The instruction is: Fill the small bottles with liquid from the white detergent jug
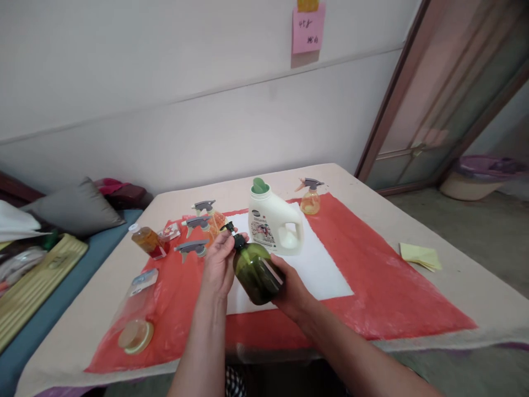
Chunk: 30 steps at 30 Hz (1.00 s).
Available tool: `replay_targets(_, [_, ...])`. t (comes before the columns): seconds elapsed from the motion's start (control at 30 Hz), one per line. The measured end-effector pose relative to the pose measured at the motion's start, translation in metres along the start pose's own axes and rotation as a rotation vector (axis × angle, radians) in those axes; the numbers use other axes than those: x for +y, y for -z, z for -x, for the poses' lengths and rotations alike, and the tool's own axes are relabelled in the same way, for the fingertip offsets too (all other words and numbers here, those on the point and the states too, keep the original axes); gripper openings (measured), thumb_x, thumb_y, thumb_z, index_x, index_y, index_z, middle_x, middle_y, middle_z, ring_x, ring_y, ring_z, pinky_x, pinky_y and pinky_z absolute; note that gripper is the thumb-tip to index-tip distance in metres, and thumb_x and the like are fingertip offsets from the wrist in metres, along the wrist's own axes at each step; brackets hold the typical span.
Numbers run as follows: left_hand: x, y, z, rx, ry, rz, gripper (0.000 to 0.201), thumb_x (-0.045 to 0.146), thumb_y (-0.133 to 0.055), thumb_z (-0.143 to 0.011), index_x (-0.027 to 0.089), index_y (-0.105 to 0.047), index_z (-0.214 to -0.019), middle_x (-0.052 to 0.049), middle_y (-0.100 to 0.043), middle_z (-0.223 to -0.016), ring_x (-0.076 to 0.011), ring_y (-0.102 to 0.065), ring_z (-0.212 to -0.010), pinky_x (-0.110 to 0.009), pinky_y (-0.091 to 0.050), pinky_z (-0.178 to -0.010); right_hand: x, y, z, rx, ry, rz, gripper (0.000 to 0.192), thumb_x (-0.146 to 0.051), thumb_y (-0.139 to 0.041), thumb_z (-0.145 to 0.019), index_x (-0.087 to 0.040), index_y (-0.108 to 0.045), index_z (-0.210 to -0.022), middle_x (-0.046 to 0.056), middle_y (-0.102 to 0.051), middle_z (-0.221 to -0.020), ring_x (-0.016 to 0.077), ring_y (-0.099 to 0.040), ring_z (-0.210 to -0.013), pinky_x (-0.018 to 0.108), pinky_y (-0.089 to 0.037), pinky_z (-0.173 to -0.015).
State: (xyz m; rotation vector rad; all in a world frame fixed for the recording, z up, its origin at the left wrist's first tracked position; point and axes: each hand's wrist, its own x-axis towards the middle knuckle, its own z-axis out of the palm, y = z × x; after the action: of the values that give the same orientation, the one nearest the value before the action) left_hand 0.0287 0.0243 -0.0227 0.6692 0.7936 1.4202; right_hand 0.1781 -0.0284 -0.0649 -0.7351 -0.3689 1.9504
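A dark green pump bottle [257,273] with a black pump head is tilted in the air, its top leaning to the left. My left hand [223,256] is closed about the pump and neck. Around the bottle's lower body wraps my right hand [289,286]. Just behind stands a white jug [273,220] with a side handle and a green piece in its mouth. Beneath the bottle lies a white sheet [326,275] on a red plastic sheet [372,298].
Several spray bottles with grey triggers [196,221] stand at the left; another spray bottle [311,203] is at the back right. A bottle of amber liquid [149,241], a round lidded container [136,336] and folded yellow cloths [420,256] lie around the table's sides.
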Motion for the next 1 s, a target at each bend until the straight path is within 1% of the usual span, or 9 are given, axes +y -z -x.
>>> replay_targets(0.07, [0.0,-0.001,0.002,-0.022,0.027,0.01,0.04,0.031,-0.094,-0.065,0.02,-0.069,-0.094,-0.007,-0.077,-0.089,-0.0241,-0.074,-0.09,-0.038,-0.057,-0.086,0.001,0.001,0.001,-0.019,-0.119,-0.06,0.054,-0.065,-0.068,-0.077,-0.019,-0.073,-0.105,0.009,-0.077,-0.093,0.0261,-0.067,-0.079,0.039,-0.054,-0.067])
replay_targets(0.13, [-0.001,-0.002,0.004,-0.028,0.018,0.004,0.037,0.035,-0.092,-0.069,0.019,-0.069,-0.094,-0.008,-0.077,-0.093,-0.0221,-0.073,-0.089,-0.035,-0.057,-0.084,0.003,-0.001,0.001,-0.022,-0.114,-0.07,0.054,-0.064,-0.07,-0.076,-0.019,-0.074,-0.104,0.009,-0.077,-0.092,0.0248,-0.066,-0.078,0.038,-0.054,-0.066])
replay_targets(0.27, [-0.004,-0.004,0.002,0.051,-0.065,0.007,0.039,0.038,-0.096,-0.063,0.017,-0.071,-0.086,-0.003,-0.076,-0.089,-0.0126,-0.069,-0.073,-0.024,-0.055,-0.074,0.007,-0.005,0.0,0.001,0.19,0.056,0.038,-0.049,-0.082,-0.073,-0.019,-0.075,-0.095,0.003,-0.075,-0.087,0.0173,-0.063,-0.078,0.028,-0.051,-0.069])
replay_targets(0.33, [-0.004,-0.003,0.0,0.095,-0.064,-0.002,0.041,0.032,-0.099,-0.056,0.016,-0.073,-0.083,-0.003,-0.076,-0.088,-0.0117,-0.068,-0.07,-0.023,-0.055,-0.072,0.008,-0.006,0.001,0.009,0.242,0.078,0.034,-0.047,-0.083,-0.073,-0.019,-0.074,-0.091,0.002,-0.074,-0.085,0.0165,-0.063,-0.078,0.026,-0.051,-0.068])
replay_targets(0.5, [0.001,-0.001,0.003,-0.036,0.009,-0.034,0.041,0.035,-0.097,-0.061,0.013,-0.078,-0.091,-0.009,-0.077,-0.084,-0.0211,-0.073,-0.078,-0.033,-0.059,-0.079,0.002,0.001,0.006,-0.128,-0.254,-0.108,0.061,-0.07,-0.056,-0.085,-0.014,-0.072,-0.102,0.012,-0.077,-0.087,0.0271,-0.071,-0.073,0.038,-0.056,-0.061])
replay_targets(0.57, [0.001,-0.002,0.005,-0.085,0.018,-0.021,0.04,0.035,-0.095,-0.064,0.014,-0.079,-0.093,-0.01,-0.077,-0.085,-0.0225,-0.074,-0.081,-0.035,-0.059,-0.081,0.0,0.003,0.006,-0.191,-0.311,-0.13,0.067,-0.073,-0.052,-0.086,-0.012,-0.071,-0.105,0.015,-0.078,-0.088,0.0289,-0.072,-0.073,0.041,-0.057,-0.061])
replay_targets(0.83, [-0.006,-0.005,0.005,0.113,-0.121,-0.062,0.04,0.032,-0.099,-0.058,0.017,-0.075,-0.086,-0.001,-0.075,-0.08,-0.0113,-0.068,-0.069,-0.02,-0.053,-0.068,0.007,-0.001,-0.001,0.018,0.131,0.005,0.042,-0.049,-0.079,-0.077,-0.018,-0.074,-0.105,0.006,-0.079,-0.097,0.0221,-0.07,-0.086,0.034,-0.056,-0.077])
replay_targets(0.9, [-0.005,-0.003,0.005,0.093,-0.092,-0.087,0.04,0.029,-0.099,-0.054,0.016,-0.075,-0.084,-0.002,-0.075,-0.078,-0.0135,-0.069,-0.07,-0.024,-0.054,-0.071,0.006,0.001,0.0,-0.03,0.053,-0.015,0.045,-0.054,-0.076,-0.079,-0.018,-0.073,-0.106,0.007,-0.079,-0.095,0.0241,-0.071,-0.084,0.036,-0.057,-0.073])
replay_targets(1.0, [-0.002,-0.002,0.007,-0.015,-0.023,-0.074,0.041,0.033,-0.098,-0.057,0.015,-0.078,-0.087,-0.007,-0.077,-0.079,-0.0183,-0.071,-0.072,-0.031,-0.057,-0.078,0.002,0.006,0.004,-0.185,-0.237,-0.107,0.063,-0.071,-0.06,-0.083,-0.013,-0.071,-0.106,0.012,-0.078,-0.088,0.0279,-0.073,-0.075,0.035,-0.056,-0.059])
